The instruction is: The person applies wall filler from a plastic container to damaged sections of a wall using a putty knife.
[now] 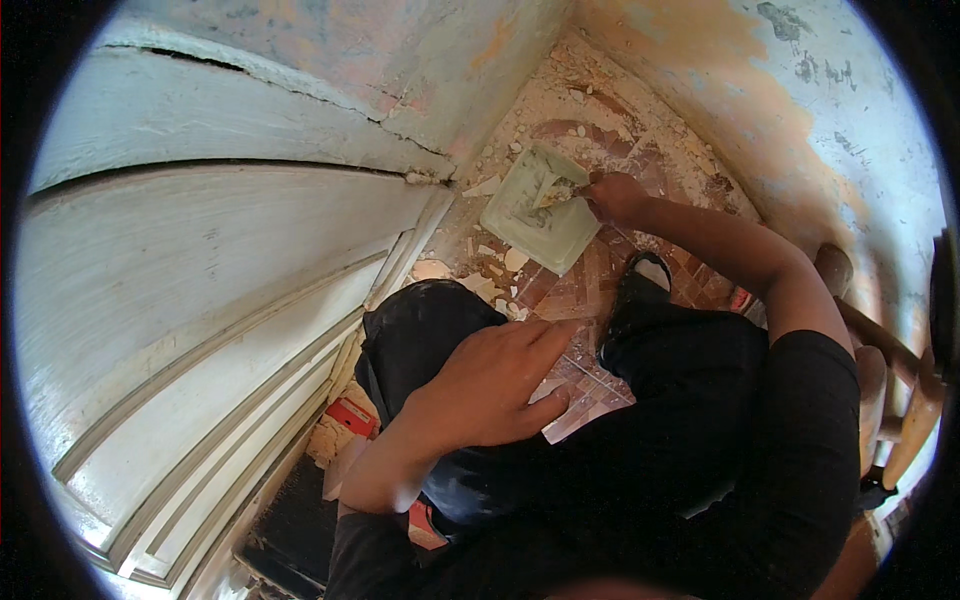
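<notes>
My right hand [612,198] is closed at the right side of a shallow pale green plastic tray [565,250] on the floor. Its fingers grip what looks like a putty knife [548,190], the pale triangular blade reaching into the tray. The handle is hidden by the fingers. Grey-white smears coat the tray's inside. My left hand [500,380] lies over my bent left knee, its fingers stretched out and holding nothing.
Plaster crumbs and flakes [600,100] cover the reddish tiled floor in the corner. Peeling walls [720,80] meet there. A white panelled door [230,230] stands at left, with a red box [352,416] near its foot. Wooden chair-like legs [880,335] are at right.
</notes>
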The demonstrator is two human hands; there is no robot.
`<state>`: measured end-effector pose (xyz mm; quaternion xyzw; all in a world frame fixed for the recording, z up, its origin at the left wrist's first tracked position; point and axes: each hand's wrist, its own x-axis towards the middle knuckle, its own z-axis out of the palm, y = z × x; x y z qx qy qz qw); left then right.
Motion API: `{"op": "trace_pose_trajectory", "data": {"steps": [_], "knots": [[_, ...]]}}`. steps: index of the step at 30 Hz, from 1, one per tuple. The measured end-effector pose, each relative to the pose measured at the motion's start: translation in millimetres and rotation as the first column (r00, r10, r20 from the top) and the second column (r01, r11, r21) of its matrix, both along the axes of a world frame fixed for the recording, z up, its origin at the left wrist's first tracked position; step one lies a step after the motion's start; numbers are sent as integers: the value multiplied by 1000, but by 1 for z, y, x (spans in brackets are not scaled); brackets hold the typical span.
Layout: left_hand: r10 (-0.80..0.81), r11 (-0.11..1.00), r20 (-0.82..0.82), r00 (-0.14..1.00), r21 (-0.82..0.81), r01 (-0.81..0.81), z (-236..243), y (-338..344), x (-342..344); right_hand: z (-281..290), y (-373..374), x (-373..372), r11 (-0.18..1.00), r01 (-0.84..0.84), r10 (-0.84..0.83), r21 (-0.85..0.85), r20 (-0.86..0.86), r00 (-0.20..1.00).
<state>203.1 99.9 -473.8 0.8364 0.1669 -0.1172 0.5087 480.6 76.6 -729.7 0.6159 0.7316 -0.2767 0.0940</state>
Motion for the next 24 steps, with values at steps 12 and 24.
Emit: {"op": "trace_pose_trajectory", "data": {"steps": [12, 24], "knots": [[-16, 999, 16, 1000, 38, 15, -3, -3, 5, -7, 18, 4, 993, 105, -102, 44, -68, 992], [-3, 1000, -7, 1000, 16, 3, -1, -1, 4, 2, 20, -7, 993, -7, -8, 121, 120, 993]]}}
